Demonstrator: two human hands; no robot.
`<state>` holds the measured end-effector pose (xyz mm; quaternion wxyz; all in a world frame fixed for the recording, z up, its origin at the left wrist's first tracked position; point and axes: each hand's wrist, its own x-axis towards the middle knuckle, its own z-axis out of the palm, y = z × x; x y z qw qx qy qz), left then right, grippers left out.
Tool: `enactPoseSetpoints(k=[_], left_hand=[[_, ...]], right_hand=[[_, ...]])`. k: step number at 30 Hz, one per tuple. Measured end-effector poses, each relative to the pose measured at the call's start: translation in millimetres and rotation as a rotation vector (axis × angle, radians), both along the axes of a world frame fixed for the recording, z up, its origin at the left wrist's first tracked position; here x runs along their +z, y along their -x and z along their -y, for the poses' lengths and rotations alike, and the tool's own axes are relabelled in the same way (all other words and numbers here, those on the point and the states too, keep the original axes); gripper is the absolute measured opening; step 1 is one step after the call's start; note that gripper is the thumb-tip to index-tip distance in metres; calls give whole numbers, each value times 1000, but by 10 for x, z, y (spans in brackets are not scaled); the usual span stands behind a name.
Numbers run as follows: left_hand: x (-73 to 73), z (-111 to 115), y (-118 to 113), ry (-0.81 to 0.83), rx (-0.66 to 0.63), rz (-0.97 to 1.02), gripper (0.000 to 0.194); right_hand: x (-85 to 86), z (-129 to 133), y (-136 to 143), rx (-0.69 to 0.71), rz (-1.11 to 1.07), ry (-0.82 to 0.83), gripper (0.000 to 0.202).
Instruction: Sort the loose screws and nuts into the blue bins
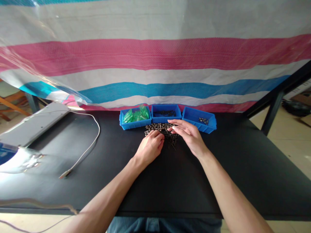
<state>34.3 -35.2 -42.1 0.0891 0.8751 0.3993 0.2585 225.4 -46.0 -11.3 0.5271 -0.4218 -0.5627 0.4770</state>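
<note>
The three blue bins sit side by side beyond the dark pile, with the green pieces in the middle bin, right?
Not quite: the green pieces are in the left bin, as the head view shows. The three blue bins do sit side by side beyond the dark pile.

A single view is taken from head height, aimed forward and down; the left hand (151, 145) and right hand (190, 136) are seen nearby, the striped sheet (155, 55) beyond.

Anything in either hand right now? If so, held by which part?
Can't tell for the left hand: it curls over the metal parts, hiding any grip. The right hand, half open near them, shows nothing clearly held.
</note>
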Motion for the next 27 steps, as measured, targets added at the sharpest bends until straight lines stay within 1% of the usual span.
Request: enactPoseSetpoints(k=[3,8,14,18,21,27], left_hand=[[8,5,-7,-4,7,-3,10],[-10,2,-12,-10,10,-23,12],[1,4,-21,33,31,-13,10],[8,6,-9,56,33,29,12],[10,11,3,65,59,70,12],[24,26,16,74,77,205,16]], right_hand=[[9,1,-4,-6,7,-1,30],[12,-1,-3,4,13,11,32],[-8,-11,-11,26,12,14,32],[-10,-11,-15,19,18,9,32],[-9,-8,-20,15,26,3,31],[-10,-3,-24,24,15,10,31]])
